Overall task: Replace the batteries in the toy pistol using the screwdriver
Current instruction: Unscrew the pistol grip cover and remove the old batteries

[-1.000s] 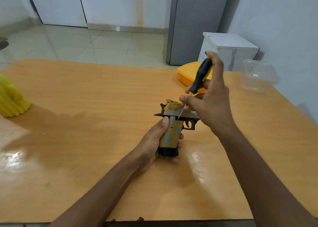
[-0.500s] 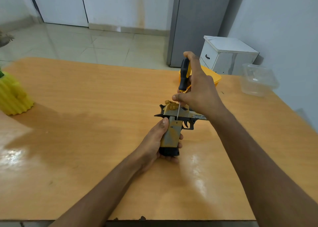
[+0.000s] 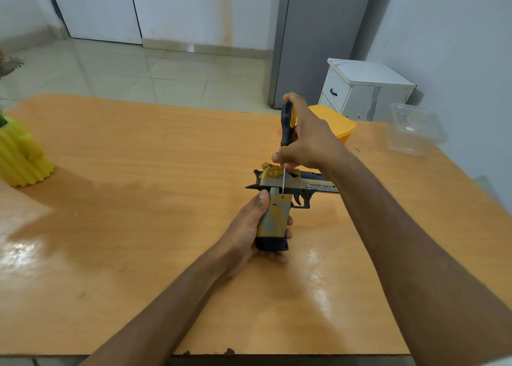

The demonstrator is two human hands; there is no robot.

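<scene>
The desk [image 3: 138, 254] runs from its near edge at 6 o'clock out to the floor beyond, with broad bare wood on the left and close in. Just right of centre, the left hand [image 3: 249, 235] wraps the grip of the pistol [image 3: 277, 199], thumb up the back of the grip and fingertips showing round the front, holding it with its barrel pointing toward 3 o'clock. Above it, toward 12 o'clock, the right hand [image 3: 307, 144] is closed round the black-and-yellow handle of the screwdriver [image 3: 286, 124], held close to upright, with the thin shaft dropping to the top of the grip panel. By my reading the step in hand is working the screw of the battery cover; whether the tip sits in the screw head is too small to tell. Next calls for downward pressure while turning and a steady left grip, so the tip does not slip. Farther at 1 o'clock a yellow box [image 3: 340, 127] sits behind the right hand; at 2 o'clock a clear tub [image 3: 415, 130] stands near the far right edge; at 9 o'clock a yellow ribbed pot [image 3: 22, 157] sits well apart. The desk's right edge runs close beside the right forearm, so room lies mostly leftward.
</scene>
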